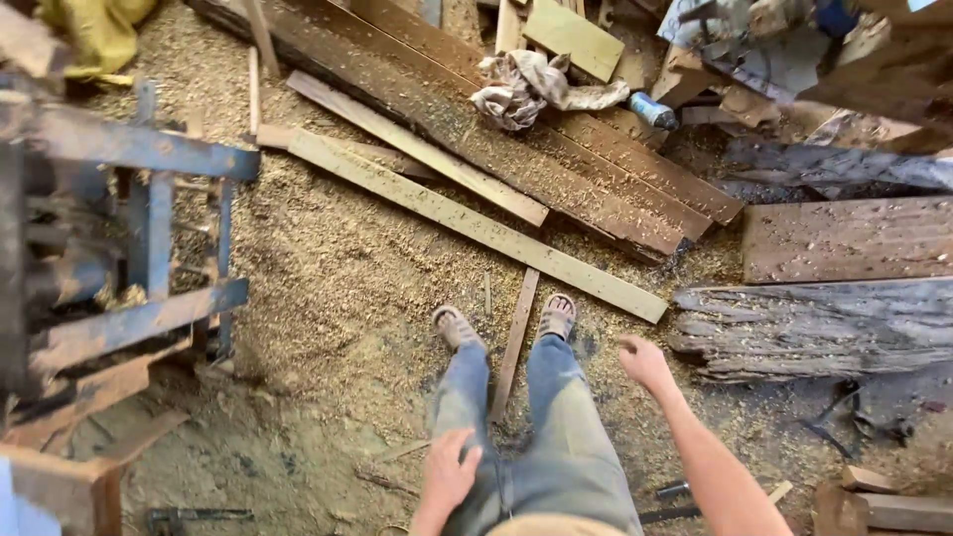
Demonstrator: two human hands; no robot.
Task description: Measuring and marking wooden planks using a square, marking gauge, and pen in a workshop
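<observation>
Neither hand held anything: the left hand lay flat with fingers loosely spread against the left thigh of the grey-blue trousers, and the right hand hung free in the air, fingers loosely curled and empty, above the sawdust-covered floor. Between the two sandalled feet lay a thin reddish wooden slat, running lengthwise away from the person. Nearest the right hand lay a weathered grey plank with a split, ragged surface, just to its right. Ahead of the feet a long pale wooden board crossed the floor diagonally, with a stack of dark brown planks beyond it (dusted with shavings) and a crumpled pale cloth resting on them. At the left stood a blue-painted metal machine frame, well apart from both hands.
</observation>
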